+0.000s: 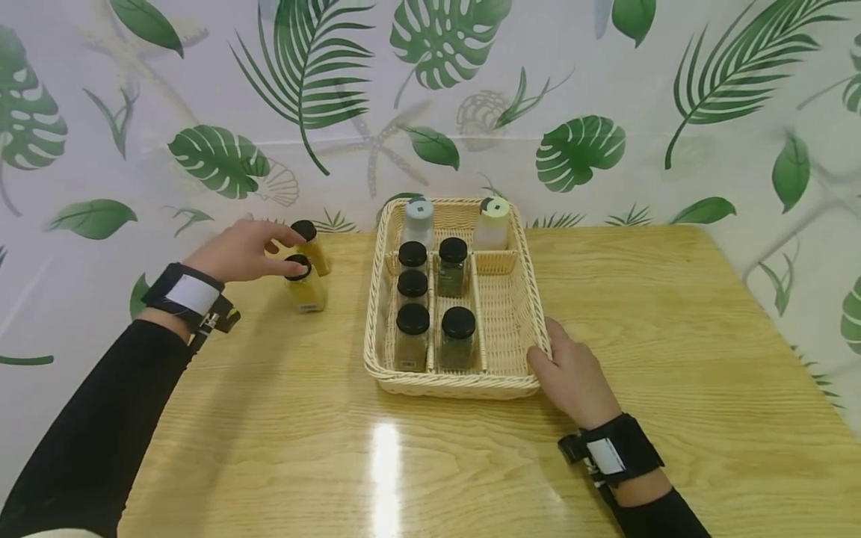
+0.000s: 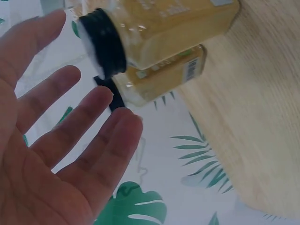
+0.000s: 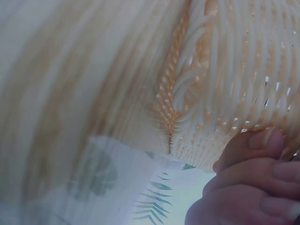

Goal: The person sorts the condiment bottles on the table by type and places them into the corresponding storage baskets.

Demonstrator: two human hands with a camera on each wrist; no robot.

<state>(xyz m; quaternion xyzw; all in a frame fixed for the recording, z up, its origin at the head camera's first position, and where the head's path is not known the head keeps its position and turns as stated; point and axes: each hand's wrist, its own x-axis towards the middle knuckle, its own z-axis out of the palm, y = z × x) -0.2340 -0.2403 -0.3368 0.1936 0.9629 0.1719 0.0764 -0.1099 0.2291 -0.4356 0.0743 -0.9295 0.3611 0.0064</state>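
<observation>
Two clear jars of yellow powder with black lids stand on the table left of the basket, a front jar (image 1: pixel 306 295) and a back jar (image 1: pixel 321 258). My left hand (image 1: pixel 245 250) reaches over to them, its thumb and fingertips right around the lids. In the left wrist view the fingers (image 2: pixel 70 124) are spread and only loosely bent beside the front jar's lid (image 2: pixel 105 44). My right hand (image 1: pixel 577 377) grips the wicker basket (image 1: pixel 457 382) at its front right corner, thumb over the rim. Fingers (image 3: pixel 248 168) curl against the woven outer wall in the right wrist view.
Inside the basket, several black-lidded jars (image 1: pixel 458 345) fill the left and middle compartments. A grey-capped bottle (image 1: pixel 420 224) and a yellow-capped bottle (image 1: pixel 493 228) stand in its back section. Behind the wooden table (image 1: pixel 646 314) hangs a leaf-patterned backdrop (image 1: pixel 498 164).
</observation>
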